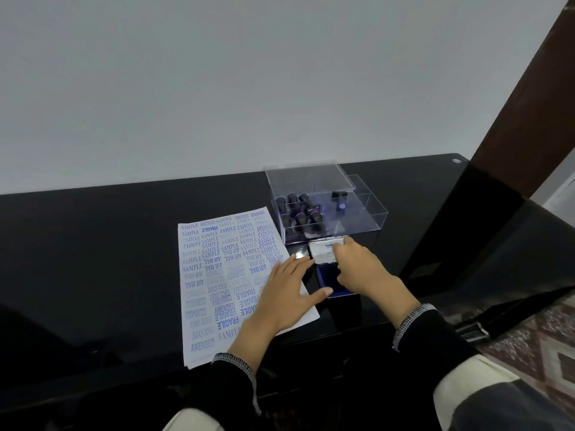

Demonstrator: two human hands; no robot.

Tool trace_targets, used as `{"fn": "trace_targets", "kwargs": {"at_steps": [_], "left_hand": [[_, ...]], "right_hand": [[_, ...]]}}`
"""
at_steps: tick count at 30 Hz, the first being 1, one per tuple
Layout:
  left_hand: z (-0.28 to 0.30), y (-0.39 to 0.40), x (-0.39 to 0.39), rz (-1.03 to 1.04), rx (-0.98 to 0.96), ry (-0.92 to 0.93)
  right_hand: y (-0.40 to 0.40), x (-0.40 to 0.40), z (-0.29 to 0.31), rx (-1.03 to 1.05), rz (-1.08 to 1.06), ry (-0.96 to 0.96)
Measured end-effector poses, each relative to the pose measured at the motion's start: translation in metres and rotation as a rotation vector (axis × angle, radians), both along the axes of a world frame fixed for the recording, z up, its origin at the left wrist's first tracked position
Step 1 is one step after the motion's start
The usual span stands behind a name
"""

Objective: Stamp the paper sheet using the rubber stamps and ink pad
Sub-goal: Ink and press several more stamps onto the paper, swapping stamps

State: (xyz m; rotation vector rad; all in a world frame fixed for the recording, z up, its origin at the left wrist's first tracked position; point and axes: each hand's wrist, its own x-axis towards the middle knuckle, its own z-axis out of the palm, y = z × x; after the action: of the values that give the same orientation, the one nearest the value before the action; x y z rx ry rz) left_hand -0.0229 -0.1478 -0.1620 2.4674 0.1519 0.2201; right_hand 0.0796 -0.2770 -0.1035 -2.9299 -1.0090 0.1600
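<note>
A white paper sheet (217,275) covered in blue stamped words lies on the black table (93,244). My left hand (280,293) rests flat on the sheet's right edge, with the thumb pointing at the ink pad. The blue ink pad (325,279) sits open just right of the sheet, its white-labelled lid (322,251) standing up. My right hand (361,269) reaches over the pad and its fingers curl over the lid's top edge. Several black rubber stamps (298,213) lie in a clear box (370,216) behind the pad. One stamp (339,199) stands alone in the box's right compartment.
The box's clear cover (308,178) sits slid back over its rear half. A pale wall rises right behind the table. A dark wooden post (529,119) stands at the right, and a patterned floor (535,340) shows below it. The table's front edge is near my sleeves.
</note>
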Motion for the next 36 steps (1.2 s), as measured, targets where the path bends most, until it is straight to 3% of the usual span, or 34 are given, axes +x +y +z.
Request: {"fn": "trace_targets", "kwargs": {"at_steps": [3, 9, 16, 20, 28, 31, 36], "left_hand": [[0.014, 0.006, -0.003, 0.079, -0.234, -0.067], [0.020, 0.048, -0.017, 0.385, -0.255, -0.230], [0.000, 0.115, -0.052, 0.681, 0.005, -0.155], [-0.007, 0.124, -0.062, 0.731, 0.055, -0.052], [-0.011, 0.125, -0.062, 0.720, 0.077, -0.031], [-0.011, 0.126, -0.062, 0.723, 0.088, -0.030], [-0.012, 0.127, -0.061, 0.729, 0.103, -0.051]], "right_hand": [[0.001, -0.002, 0.000, -0.025, 0.000, -0.031], [0.001, -0.004, 0.001, -0.018, -0.010, -0.038], [0.004, -0.008, 0.003, -0.040, -0.020, -0.054], [0.002, -0.006, 0.003, -0.026, -0.027, -0.029], [-0.005, -0.008, -0.001, 0.062, -0.011, -0.018], [-0.009, -0.006, -0.003, 0.158, -0.037, 0.030], [-0.020, -0.003, 0.002, 0.621, -0.205, 0.220]]}}
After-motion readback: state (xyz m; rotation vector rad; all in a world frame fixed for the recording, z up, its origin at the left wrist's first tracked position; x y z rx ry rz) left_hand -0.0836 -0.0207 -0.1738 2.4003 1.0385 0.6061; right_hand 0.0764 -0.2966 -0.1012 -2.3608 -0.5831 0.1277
